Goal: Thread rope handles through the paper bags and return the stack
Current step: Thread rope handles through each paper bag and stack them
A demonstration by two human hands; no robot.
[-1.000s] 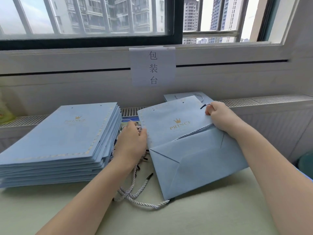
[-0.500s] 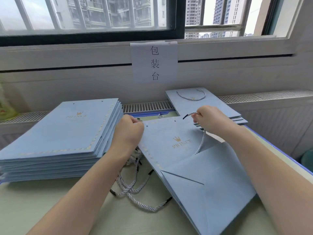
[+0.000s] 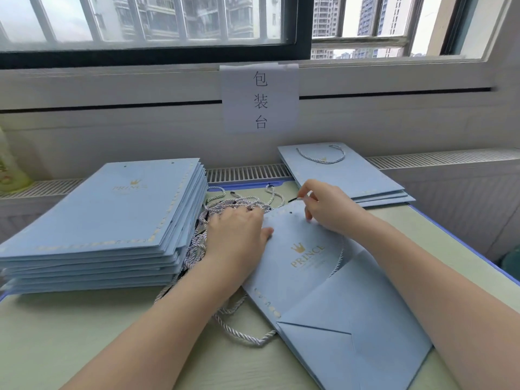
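Note:
A flat light-blue paper bag (image 3: 309, 277) with a gold crown logo lies on the table in front of me. My left hand (image 3: 239, 235) grips its upper left edge, thumb on top of the paper. My right hand (image 3: 323, 209) pinches the black tip of a white twisted rope (image 3: 337, 260) just above the bag's top edge, close to a punched hole; the rope trails down across the bag's face. A loose pile of white ropes (image 3: 233, 204) lies between the bag and a tall stack of bags (image 3: 112, 220) on the left.
A small stack of bags with rope handles (image 3: 351, 175) sits at the back right by a radiator grille (image 3: 247, 173). A paper sign (image 3: 260, 98) hangs on the wall under the window. The table's blue edge (image 3: 464, 249) runs along the right.
The bag has been lowered flat onto the table. My right hand has carried the rope tip down to the bag's top edge, and my left hand now holds the bag's upper left edge.

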